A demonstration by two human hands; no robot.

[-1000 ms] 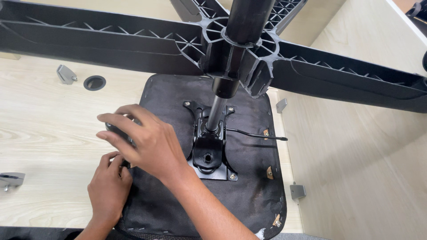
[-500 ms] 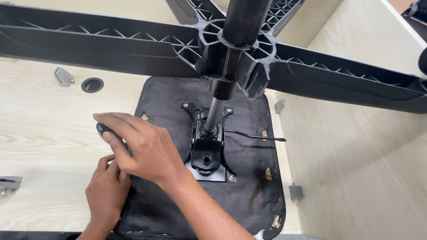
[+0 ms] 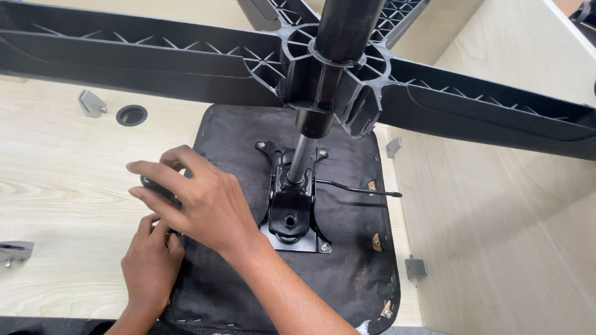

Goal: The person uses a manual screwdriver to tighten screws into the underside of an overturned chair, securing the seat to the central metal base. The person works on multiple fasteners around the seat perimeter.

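Observation:
An upturned black chair seat (image 3: 347,273) lies on a pale wooden desk (image 3: 56,180). Its metal mounting plate (image 3: 292,217) and gas column (image 3: 301,158) rise to the black star base (image 3: 155,62) overhead. My right hand (image 3: 198,201) reaches across the seat's left edge, its fingers curled over a small black part (image 3: 152,185). My left hand (image 3: 149,267) lies just below it at the same edge. Its fingertips are tucked under my right hand and hidden. A thin black lever (image 3: 360,188) sticks out to the right of the plate.
A round grommet hole (image 3: 131,115) and a small metal bracket (image 3: 91,103) sit at the back left of the desk. Another metal bracket (image 3: 15,251) is at the left edge. Grey clips (image 3: 416,268) line the gap beside a wooden panel (image 3: 496,236) on the right.
My right hand has slid a little to the left and flattened over the black part. My left hand stays at the seat's edge.

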